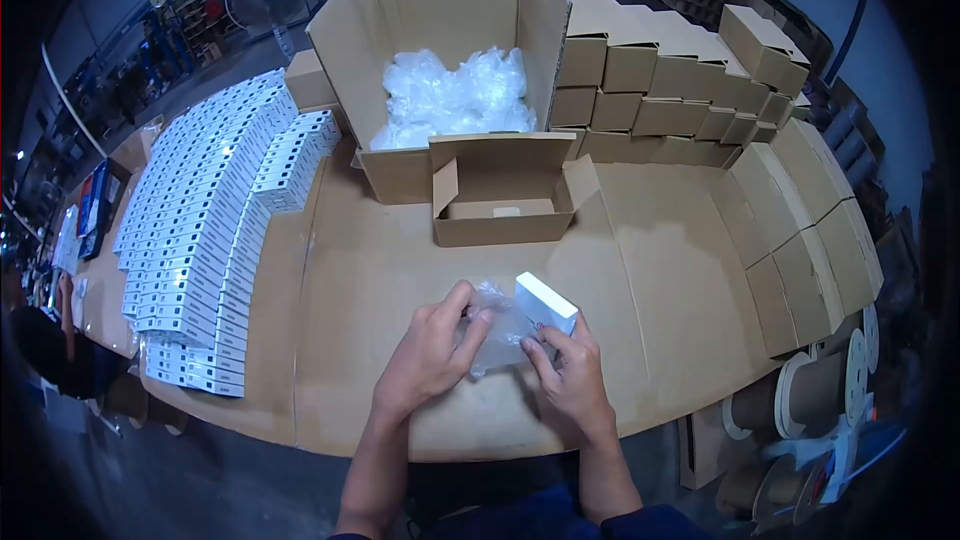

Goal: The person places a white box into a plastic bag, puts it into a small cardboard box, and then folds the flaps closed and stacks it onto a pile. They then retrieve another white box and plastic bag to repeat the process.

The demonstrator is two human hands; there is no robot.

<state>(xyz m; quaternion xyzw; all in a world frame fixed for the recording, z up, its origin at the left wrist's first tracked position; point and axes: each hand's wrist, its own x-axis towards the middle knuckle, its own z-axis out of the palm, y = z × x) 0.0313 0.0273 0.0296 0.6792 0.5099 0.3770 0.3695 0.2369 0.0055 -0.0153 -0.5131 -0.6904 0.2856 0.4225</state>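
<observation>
My left hand [436,348] pinches the edge of a clear plastic bag [502,342] over the near part of the table. In my right hand [572,370] is a small white box [546,298], tilted, with its narrow white side facing up. The fingers of that hand also press on the right side of the bag, close against the box. Just beyond my hands stands an open cardboard box [505,230], its flaps spread, with a small pale patch on its inside floor.
Behind it, a large carton [440,15] holds crumpled clear plastic bags [455,95]. Rows of small white boxes [205,210] are stacked at left. Closed brown boxes [670,70] are piled back right, more [810,230] along the right edge. Cable spools [815,390] stand below right; a person [60,340] is far left.
</observation>
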